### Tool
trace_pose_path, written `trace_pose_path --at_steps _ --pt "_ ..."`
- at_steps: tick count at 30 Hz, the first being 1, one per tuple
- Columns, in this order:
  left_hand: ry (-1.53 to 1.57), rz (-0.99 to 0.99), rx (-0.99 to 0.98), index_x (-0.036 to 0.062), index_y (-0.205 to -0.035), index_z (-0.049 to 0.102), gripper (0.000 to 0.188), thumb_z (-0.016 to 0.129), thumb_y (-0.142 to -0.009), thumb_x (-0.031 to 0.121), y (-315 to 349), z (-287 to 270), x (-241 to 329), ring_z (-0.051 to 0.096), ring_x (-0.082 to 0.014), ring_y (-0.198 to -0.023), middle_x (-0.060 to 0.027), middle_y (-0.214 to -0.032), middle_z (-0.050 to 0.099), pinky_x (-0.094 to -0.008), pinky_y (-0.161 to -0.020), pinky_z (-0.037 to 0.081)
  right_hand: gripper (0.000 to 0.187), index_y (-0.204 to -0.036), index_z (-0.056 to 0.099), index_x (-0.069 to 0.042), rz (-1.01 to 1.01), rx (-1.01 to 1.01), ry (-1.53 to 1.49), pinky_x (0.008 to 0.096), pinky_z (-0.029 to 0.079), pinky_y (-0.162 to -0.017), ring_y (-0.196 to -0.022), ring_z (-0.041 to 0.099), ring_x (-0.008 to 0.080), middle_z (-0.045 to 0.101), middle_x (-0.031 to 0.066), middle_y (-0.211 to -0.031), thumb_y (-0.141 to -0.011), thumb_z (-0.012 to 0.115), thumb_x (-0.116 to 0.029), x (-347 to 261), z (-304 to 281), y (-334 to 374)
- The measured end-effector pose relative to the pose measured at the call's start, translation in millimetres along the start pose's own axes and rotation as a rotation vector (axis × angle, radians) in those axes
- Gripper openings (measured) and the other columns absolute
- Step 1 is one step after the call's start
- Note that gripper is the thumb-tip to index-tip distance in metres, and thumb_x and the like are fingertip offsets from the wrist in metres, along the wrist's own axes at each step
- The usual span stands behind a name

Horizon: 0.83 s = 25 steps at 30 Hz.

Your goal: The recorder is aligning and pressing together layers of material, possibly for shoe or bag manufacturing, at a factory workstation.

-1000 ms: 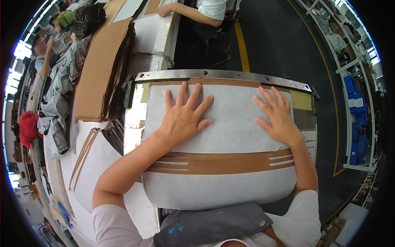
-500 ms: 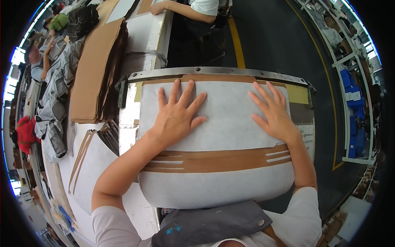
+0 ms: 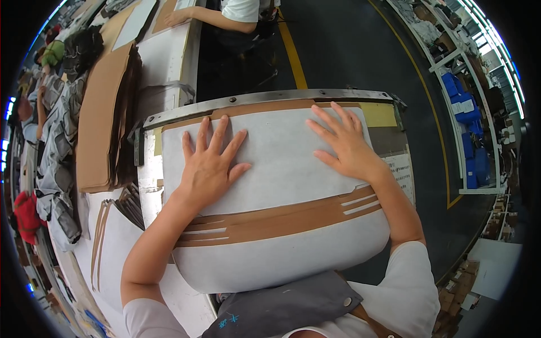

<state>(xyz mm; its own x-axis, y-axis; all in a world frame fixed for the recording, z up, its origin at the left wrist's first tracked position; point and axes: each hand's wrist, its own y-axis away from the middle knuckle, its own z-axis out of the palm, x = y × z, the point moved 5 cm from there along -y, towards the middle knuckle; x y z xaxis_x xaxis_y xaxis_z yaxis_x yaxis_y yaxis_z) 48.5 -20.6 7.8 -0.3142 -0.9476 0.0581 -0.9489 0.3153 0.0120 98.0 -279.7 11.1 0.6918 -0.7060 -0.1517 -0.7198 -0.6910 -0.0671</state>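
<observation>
My left hand (image 3: 209, 169) lies flat with fingers spread on the left part of a white sheet (image 3: 276, 158). My right hand (image 3: 346, 145) rests the same way near that sheet's right edge, its fingertips reaching toward the far side. A brown paperboard strip (image 3: 279, 218) with several slots at both ends runs across below the white sheet. Nearer to me, another white surface (image 3: 282, 256) curves down over the edge toward my body. Brown board also shows along the far edge, up against a metal bar (image 3: 270, 97). Neither hand grips anything.
Left stands a stack of brown boards (image 3: 104, 121), with slotted white-and-brown pieces (image 3: 112, 242) below it. Grey garments or bags (image 3: 56, 163) lie further left. A co-worker's arm (image 3: 208, 17) rests on the far table. Shelves with blue bins (image 3: 470, 129) stand right, beyond the aisle.
The view has turned a little, so the bench appears shifted left and tilted. Both hands stay flat on the white sheet in nearly the same places.
</observation>
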Motion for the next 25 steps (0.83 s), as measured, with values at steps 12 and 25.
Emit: trace_pose_path --at_steps 12,25 --pt "-0.019 0.001 0.024 0.0232 -0.143 0.043 0.058 0.052 -0.093 0.050 2.4 1.8 -3.4 0.017 -0.0410 -0.142 -0.0129 -0.156 0.023 -0.0661 -0.108 0.017 0.057 -0.142 0.045 -0.016 0.007 0.000 0.008 0.0566 0.013 -0.113 -0.142 0.017 0.0384 0.025 0.0091 -0.156 -0.092 0.059 -0.040 0.6 0.5 -2.2" --pt "0.031 -0.047 0.153 0.0195 -0.140 0.046 0.063 0.056 -0.089 0.054 3.9 1.5 -2.7 0.024 -0.0431 -0.136 -0.0161 -0.147 0.030 -0.0644 -0.107 0.018 0.057 -0.139 0.047 -0.015 0.038 -0.001 -0.021 0.0509 0.018 -0.114 -0.139 0.023 0.0340 0.031 0.0100 -0.150 -0.088 0.065 -0.033 -1.0 -8.6 -1.7"
